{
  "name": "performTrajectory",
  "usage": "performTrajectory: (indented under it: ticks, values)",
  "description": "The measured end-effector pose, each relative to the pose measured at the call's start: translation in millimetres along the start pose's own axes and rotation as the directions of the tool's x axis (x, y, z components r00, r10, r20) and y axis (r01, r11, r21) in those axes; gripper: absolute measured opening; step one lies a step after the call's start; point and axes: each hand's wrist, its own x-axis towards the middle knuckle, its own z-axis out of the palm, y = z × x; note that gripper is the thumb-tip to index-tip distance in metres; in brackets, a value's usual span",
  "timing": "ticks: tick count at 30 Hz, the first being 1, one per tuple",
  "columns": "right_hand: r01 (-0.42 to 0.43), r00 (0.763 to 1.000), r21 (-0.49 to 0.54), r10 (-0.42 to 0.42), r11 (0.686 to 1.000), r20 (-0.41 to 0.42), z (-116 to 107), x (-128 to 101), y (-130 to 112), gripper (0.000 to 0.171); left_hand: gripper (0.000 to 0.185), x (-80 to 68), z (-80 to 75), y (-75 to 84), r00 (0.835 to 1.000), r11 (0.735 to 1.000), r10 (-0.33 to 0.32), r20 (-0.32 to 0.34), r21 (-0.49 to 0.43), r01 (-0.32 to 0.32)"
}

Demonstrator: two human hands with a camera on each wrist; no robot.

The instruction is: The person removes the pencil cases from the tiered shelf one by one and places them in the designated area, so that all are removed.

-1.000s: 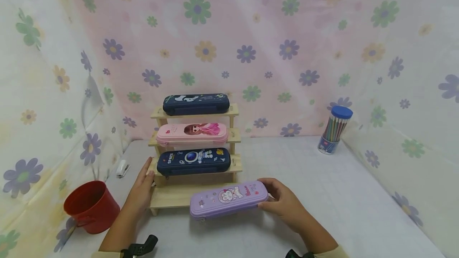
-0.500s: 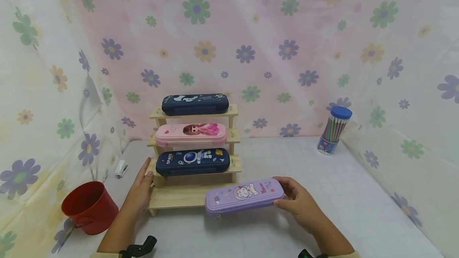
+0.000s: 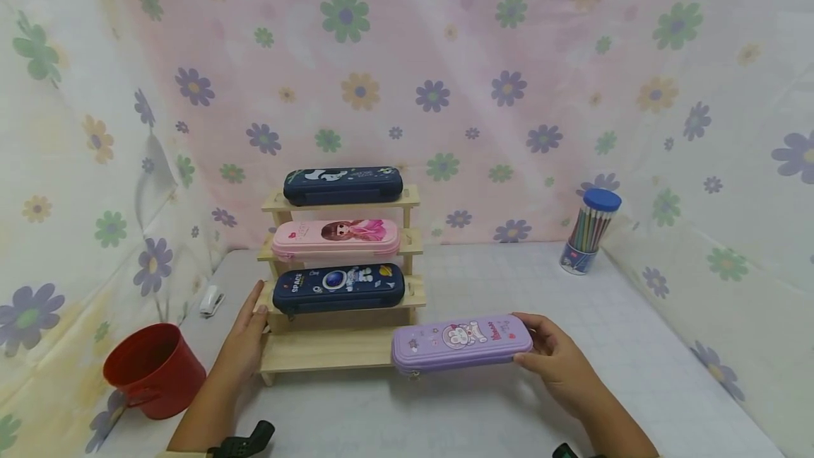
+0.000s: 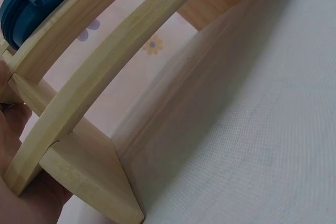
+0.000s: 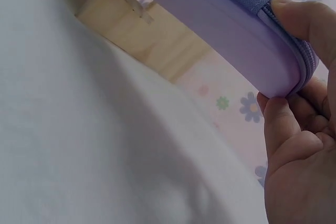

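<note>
My right hand point(image 3: 552, 357) grips the right end of a lilac pencil case point(image 3: 463, 342) with a bunny picture, its left end overlapping the rack's lowest step in the head view. In the right wrist view the case's underside point(image 5: 226, 40) hangs above the cloth, thumb on one face and fingers on the other. My left hand point(image 3: 244, 338) holds the left side of a wooden stepped rack point(image 3: 327, 350). On its upper steps lie a navy space pencil case point(image 3: 339, 287), a pink one with a girl point(image 3: 337, 237) and a dark blue one point(image 3: 343, 185). The lowest step is bare.
A red bucket point(image 3: 155, 371) stands left of my left forearm, with a white stapler point(image 3: 211, 300) behind it. At the back right is a blue-lidded tub of pencils point(image 3: 591, 232). White cloth point(image 3: 496, 281) covers the table; flowered sheets surround it.
My right hand has moved to the right with the lilac pencil case, from in front of the lowest step to its right end. The left hand stays at the rack's side.
</note>
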Motion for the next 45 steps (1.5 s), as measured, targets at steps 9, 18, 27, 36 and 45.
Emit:
performTrajectory:
  ticks: [9,18,27,36,45]
  values:
    - [0.042,0.999,0.0,-0.042,0.999,-0.023,-22,-5,5,0.067,0.057,-0.6,1.3,-0.6,1.0,1.0,-0.002,-0.007,-0.024,0.002]
    - [0.072,0.996,0.009,-0.072,0.997,-0.051,-51,-5,14,0.061,0.055,1.3,1.9,-0.2,1.0,1.0,0.002,-0.023,0.0,-0.002]
    - [0.009,0.994,-0.116,-0.021,0.993,-0.107,-79,9,21,0.067,0.055,1.5,3.1,1.9,1.0,1.0,-0.005,-0.021,-0.025,0.004]
    - [-0.078,0.99,-0.218,0.05,0.973,-0.134,-88,38,22,0.073,0.055,-1.6,2.1,-1.4,1.0,0.999,-0.013,-0.024,-0.04,0.012]
    - [-0.141,0.986,-0.218,0.117,0.966,-0.121,-96,78,22,0.083,0.056,0.7,1.6,-0.8,1.0,0.999,-0.011,-0.015,-0.039,0.011]
